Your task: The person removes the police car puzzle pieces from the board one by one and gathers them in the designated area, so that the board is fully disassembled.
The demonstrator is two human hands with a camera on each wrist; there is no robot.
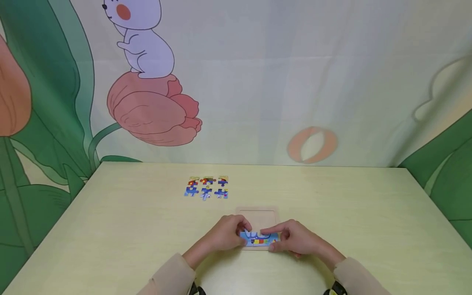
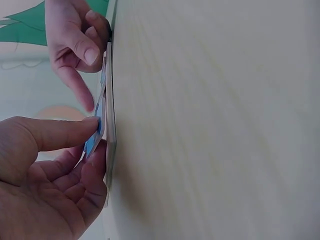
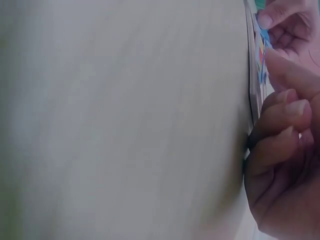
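A shallow wooden puzzle tray (image 1: 257, 217) lies on the table between the two hands. Blue jigsaw puzzle pieces with a multicolored pattern (image 1: 259, 241) form a row along its near side. My left hand (image 1: 228, 232) pinches a blue puzzle piece (image 2: 93, 135) between thumb and fingers; in the left wrist view that piece tilts up from the tray. From the other side, my right hand (image 1: 296, 237) stretches its index finger over the row, the thumb near the right corner and the other fingers folded. Whether that index fingertip touches a piece, I cannot tell.
Several loose puzzle pieces (image 1: 206, 188) lie in two rows on the pale wooden table (image 1: 350, 205), beyond the tray and to its left. A printed curtain (image 1: 239, 82) hangs behind the table's far edge.
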